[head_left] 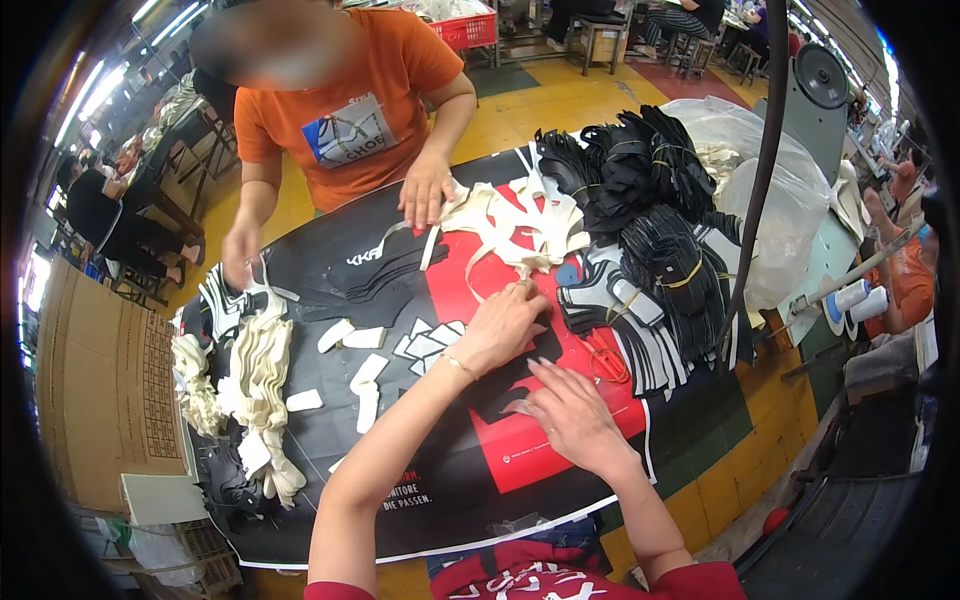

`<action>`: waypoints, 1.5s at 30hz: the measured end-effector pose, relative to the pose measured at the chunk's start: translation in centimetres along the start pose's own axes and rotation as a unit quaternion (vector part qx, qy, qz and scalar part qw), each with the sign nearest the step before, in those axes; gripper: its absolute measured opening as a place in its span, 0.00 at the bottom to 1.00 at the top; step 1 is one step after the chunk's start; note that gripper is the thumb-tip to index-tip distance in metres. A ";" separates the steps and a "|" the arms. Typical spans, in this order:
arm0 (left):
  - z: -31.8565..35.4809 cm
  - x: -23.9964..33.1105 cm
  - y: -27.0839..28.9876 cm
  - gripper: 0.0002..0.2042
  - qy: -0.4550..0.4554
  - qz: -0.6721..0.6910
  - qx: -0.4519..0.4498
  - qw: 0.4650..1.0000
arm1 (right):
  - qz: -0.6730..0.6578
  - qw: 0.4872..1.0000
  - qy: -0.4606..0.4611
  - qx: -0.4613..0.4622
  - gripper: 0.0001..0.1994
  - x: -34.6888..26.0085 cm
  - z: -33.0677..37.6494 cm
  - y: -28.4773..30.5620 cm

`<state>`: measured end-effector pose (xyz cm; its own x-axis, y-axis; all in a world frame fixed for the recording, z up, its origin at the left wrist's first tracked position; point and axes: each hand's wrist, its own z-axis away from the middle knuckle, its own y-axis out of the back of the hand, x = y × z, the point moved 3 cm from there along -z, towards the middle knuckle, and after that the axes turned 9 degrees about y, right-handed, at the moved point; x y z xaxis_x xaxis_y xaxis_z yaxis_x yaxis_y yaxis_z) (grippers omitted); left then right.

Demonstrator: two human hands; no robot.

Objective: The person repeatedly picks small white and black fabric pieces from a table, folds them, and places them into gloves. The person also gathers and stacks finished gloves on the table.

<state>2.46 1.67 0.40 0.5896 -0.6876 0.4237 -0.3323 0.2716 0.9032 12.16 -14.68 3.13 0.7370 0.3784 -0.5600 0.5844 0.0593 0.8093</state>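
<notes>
Both arms [400, 425] cross the table's near edge [445, 545]; the left hand [505, 322] reaches farther, the right hand [580, 415] spreads its fingers [550, 380].

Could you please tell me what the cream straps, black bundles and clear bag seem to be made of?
Cream straps: probably matte fabric, as they curl and loop. Black bundles: perhaps dull fabric or synthetic leather, judging by the thin, bending strips. Clear bag: likely glossy plastic film, being see-through and wrinkled.

Sheet [560, 465] under L hand [502, 322] & R hand [582, 418]: smooth, plastic-like, semi-gloss. Cream strips [552, 238] beyond L hand: matt cloth. Blk bundles [640, 170] R of hands: matt, cloth-like. Bag [778, 240] farther R: glossy plastic. Carton [100, 370] far L: matt cardbd.
</notes>
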 end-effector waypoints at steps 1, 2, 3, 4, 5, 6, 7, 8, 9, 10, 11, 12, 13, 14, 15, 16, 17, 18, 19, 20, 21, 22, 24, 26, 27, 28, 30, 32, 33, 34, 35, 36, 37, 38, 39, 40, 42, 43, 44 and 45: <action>-0.3 -0.2 0.0 0.14 0.008 0.010 -0.007 1.000 | 0.024 1.000 0.008 -0.013 0.12 0.0 -0.6 -0.7; -0.5 -0.6 0.2 0.11 0.017 0.019 -0.014 1.000 | 0.051 0.998 0.024 -0.018 0.12 0.0 -1.1 -1.3; -0.5 0.1 0.3 0.10 0.011 0.043 0.000 0.999 | 0.055 0.998 0.007 -0.034 0.12 0.0 -0.8 -1.1; -0.8 0.0 0.8 0.10 0.006 0.059 0.020 0.998 | 0.063 0.997 0.005 -0.037 0.12 0.2 -1.1 -1.3; -0.6 -0.2 1.3 0.10 0.017 0.072 0.021 0.997 | 0.066 0.996 -0.008 -0.054 0.12 0.1 -1.1 -1.8; -0.7 -0.2 2.2 0.10 0.016 0.097 0.054 0.994 | 0.061 0.997 -0.016 -0.036 0.14 0.4 -0.9 -1.7; -0.7 -0.3 3.0 0.09 0.045 0.113 0.050 0.991 | 0.038 0.998 -0.031 -0.027 0.14 0.6 -0.8 -1.8; 0.4 -0.1 4.3 0.08 0.047 0.135 0.095 0.985 | 0.007 0.999 -0.043 -0.021 0.14 0.6 -0.9 -1.9; 1.2 -0.1 5.5 0.08 0.067 0.188 0.119 0.973 | -0.013 0.999 -0.044 -0.004 0.14 0.9 -1.0 -1.7; 2.7 0.2 6.7 0.08 0.072 0.218 0.154 0.961 | -0.018 0.999 -0.038 -0.006 0.13 1.1 -1.1 -1.4; 4.9 0.4 7.7 0.09 0.080 0.247 0.185 0.948 | -0.021 0.999 -0.025 0.003 0.12 1.1 -1.1 -1.1; 7.3 0.7 8.4 0.08 0.079 0.269 0.208 0.937 | -0.019 1.000 -0.024 0.003 0.11 1.2 -1.1 -0.7; 10.4 1.2 8.5 0.06 0.110 0.283 0.189 0.934 | -0.068 0.997 -0.034 0.032 0.10 1.4 -1.0 -0.3; 13.3 1.8 8.3 0.06 0.149 0.297 0.137 0.933 | -0.117 0.990 -0.059 0.052 0.09 1.4 -0.9 0.1; 15.4 2.4 7.6 0.06 0.173 0.281 0.078 0.941 | -0.152 0.983 -0.074 0.077 0.08 1.5 -1.0 0.7; 17.1 2.9 6.7 0.08 0.188 0.241 0.051 0.951 | -0.180 0.974 -0.065 0.119 0.07 1.3 -1.0 1.0; 19.2 3.3 5.9 0.09 0.219 0.248 0.035 0.943 | -0.155 0.978 -0.061 0.127 0.07 0.9 -1.0 1.2; 20.4 3.5 5.0 0.08 0.230 0.213 0.052 0.948 | -0.184 0.973 -0.087 0.105 0.07 0.8 -0.8 1.3; 21.3 3.5 3.9 0.07 0.252 0.175 0.052 0.950 | -0.205 0.969 -0.103 0.086 0.07 0.5 -0.6 1.5; 22.0 3.5 3.1 0.08 0.249 0.111 0.061 0.960 | -0.223 0.965 -0.115 0.082 0.07 -0.1 -0.4 1.1; 22.4 3.6 2.7 0.08 0.221 0.094 0.151 0.959 | -0.233 0.962 -0.110 0.084 0.08 -0.7 -0.4 0.8; 22.7 3.8 2.2 0.08 0.214 0.073 0.204 0.952 | -0.242 0.959 -0.121 0.081 0.08 -1.3 -0.3 0.4; 23.4 4.2 1.7 0.08 0.228 0.077 0.282 0.929 | -0.311 0.940 -0.136 0.047 0.09 -2.4 -0.3 -0.6; 24.1 4.4 1.5 0.06 0.269 0.173 0.316 0.893 | -0.346 0.930 -0.126 0.002 0.11 -3.4 -0.3 -1.0; 24.4 4.6 1.5 0.06 0.298 0.242 0.317 0.867 | -0.354 0.928 -0.120 -0.008 0.12 -3.8 -0.4 -1.1; 24.7 4.7 1.4 0.07 0.313 0.301 0.287 0.854 | -0.364 0.924 -0.116 -0.021 0.12 -4.3 -0.6 -1.3; 24.9 4.9 1.5 0.08 0.324 0.405 0.237 0.821 | -0.382 0.919 -0.094 -0.035 0.14 -5.3 -0.8 -1.8; 25.0 4.9 1.7 0.08 0.325 0.460 0.214 0.798 | -0.351 0.931 -0.085 -0.053 0.13 -5.7 -1.1 -1.9; 25.2 5.1 2.0 0.08 0.315 0.457 0.211 0.804 | -0.335 0.936 -0.086 -0.064 0.13 -6.0 -1.1 -2.0; 25.2 5.1 2.1 0.08 0.305 0.459 0.207 0.809 | -0.330 0.939 -0.075 -0.058 0.12 -6.2 -1.2 -2.0; 25.2 5.2 2.1 0.08 0.298 0.464 0.204 0.809 | -0.322 0.943 -0.070 -0.054 0.11 -6.3 -1.1 -2.0; 25.2 5.4 2.3 0.09 0.277 0.453 0.213 0.820 | -0.312 0.946 -0.065 -0.052 0.11 -6.4 -1.1 -1.9; 25.3 5.7 2.5 0.10 0.255 0.398 0.240 0.848 | -0.290 0.955 -0.049 -0.046 0.09 -6.5 -0.9 -1.9; 25.5 6.0 2.7 0.10 0.231 0.344 0.269 0.869 | -0.267 0.962 -0.031 -0.040 0.08 -6.5 -0.8 -1.8; 25.6 6.4 2.9 0.11 0.200 0.287 0.296 0.889 | -0.241 0.970 -0.013 -0.035 0.07 -6.5 -0.7 -1.8; 25.8 6.8 3.2 0.12 0.127 0.173 0.320 0.923 | -0.232 0.972 0.021 -0.011 0.07 -6.6 -0.6 -1.7; 26.5 7.5 3.5 0.12 0.035 0.089 0.326 0.940 | -0.213 0.972 0.090 0.037 0.08 -6.9 -0.4 -1.7; 26.9 7.8 3.5 0.12 0.013 0.062 0.344 0.937 | -0.214 0.969 0.113 0.056 0.08 -7.0 -0.2 -1.7; 27.1 8.1 3.4 0.14 0.006 0.054 0.360 0.931 | -0.217 0.964 0.135 0.076 0.08 -7.2 0.0 -1.7; 27.3 8.1 3.3 0.14 0.005 0.054 0.366 0.929 | -0.223 0.956 0.159 0.101 0.09 -7.4 0.2 -1.6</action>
<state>-13.94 -21.33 4.98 0.5297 -0.6751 0.5134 -0.7991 -0.1944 0.5688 5.86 -17.75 5.91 0.2777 0.6207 -0.7332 0.8939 0.1125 0.4338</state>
